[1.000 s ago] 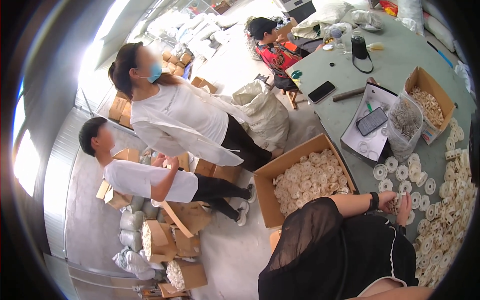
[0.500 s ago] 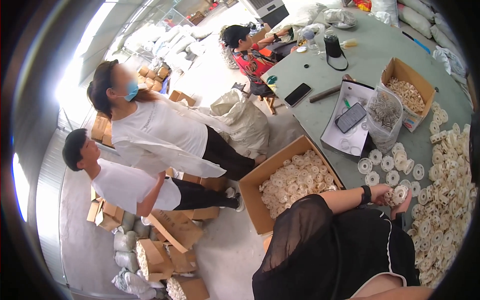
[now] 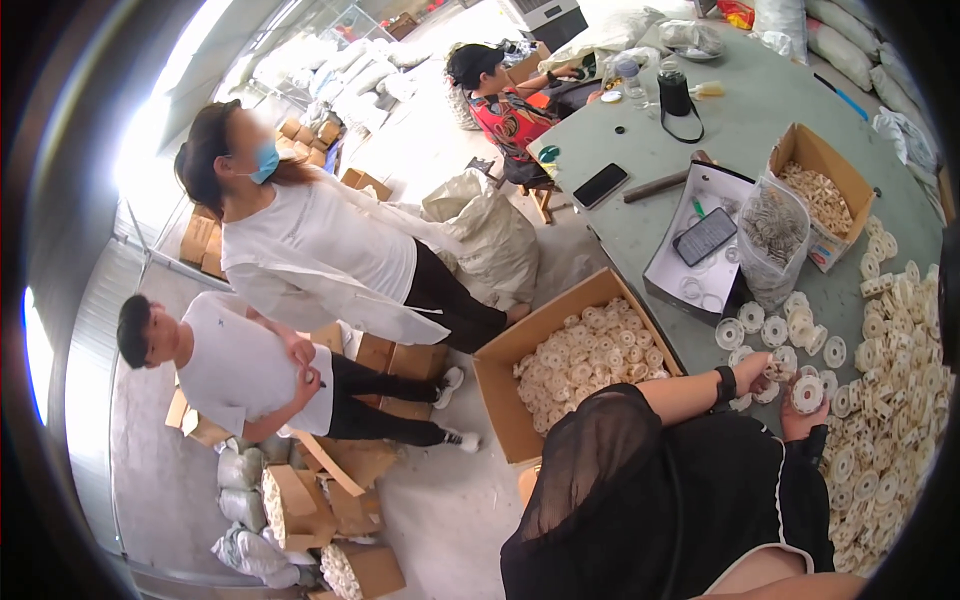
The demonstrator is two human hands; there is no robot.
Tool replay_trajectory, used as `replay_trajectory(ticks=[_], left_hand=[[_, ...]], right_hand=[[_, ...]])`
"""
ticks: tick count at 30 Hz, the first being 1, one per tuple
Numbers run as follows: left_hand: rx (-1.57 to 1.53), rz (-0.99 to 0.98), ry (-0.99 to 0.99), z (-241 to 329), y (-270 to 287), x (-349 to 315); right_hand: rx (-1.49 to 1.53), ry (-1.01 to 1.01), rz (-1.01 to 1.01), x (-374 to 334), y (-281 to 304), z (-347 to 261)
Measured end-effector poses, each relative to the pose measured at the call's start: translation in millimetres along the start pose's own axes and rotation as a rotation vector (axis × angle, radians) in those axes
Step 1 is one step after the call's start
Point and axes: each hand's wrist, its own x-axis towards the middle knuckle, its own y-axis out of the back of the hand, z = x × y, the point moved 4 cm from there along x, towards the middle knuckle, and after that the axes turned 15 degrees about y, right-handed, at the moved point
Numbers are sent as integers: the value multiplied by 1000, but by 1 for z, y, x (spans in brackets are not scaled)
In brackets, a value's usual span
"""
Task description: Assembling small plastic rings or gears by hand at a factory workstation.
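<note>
My right hand [image 3: 801, 422] grips a white plastic wheel [image 3: 807, 394], its round face with a central hole turned upward. Just left of it is my left hand [image 3: 752, 372], with a black band on the wrist. Its fingers are pinched together beside the wheel; what they hold, if anything, is too small to make out. Several clear-rimmed plastic discs [image 3: 775, 330] lie on the table beyond my hands. A large heap of cream plastic wheels [image 3: 890, 420] spreads to the right of them.
A cardboard box [image 3: 500, 400] full of cream parts stands at the table's left edge. On the green table [image 3: 730, 110] are a bag of metal springs [image 3: 772, 225], a small-parts box [image 3: 850, 180], a tray with a phone [image 3: 665, 270] and a hammer [image 3: 660, 186]. Two people stand left; another sits beyond.
My hands, together around the wheel before, have drawn slightly apart; the left has shifted left and up. The standing person farthest left has turned toward me and brought their hands together.
</note>
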Motion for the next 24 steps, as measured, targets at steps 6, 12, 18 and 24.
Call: replay_trajectory(ticks=[6, 12, 18, 24], left_hand=[[107, 200, -326, 11, 11, -9], [1088, 398, -892, 18, -42, -59], [319, 4, -265, 14, -46, -54], [122, -116, -159, 15, -54, -54]], right_hand=[[-283, -290, -187, 0, 25, 12], [-545, 46, -334, -9, 5, 21], [-503, 123, -268, -14, 13, -2], [-625, 271, -343, 2, 38, 4]])
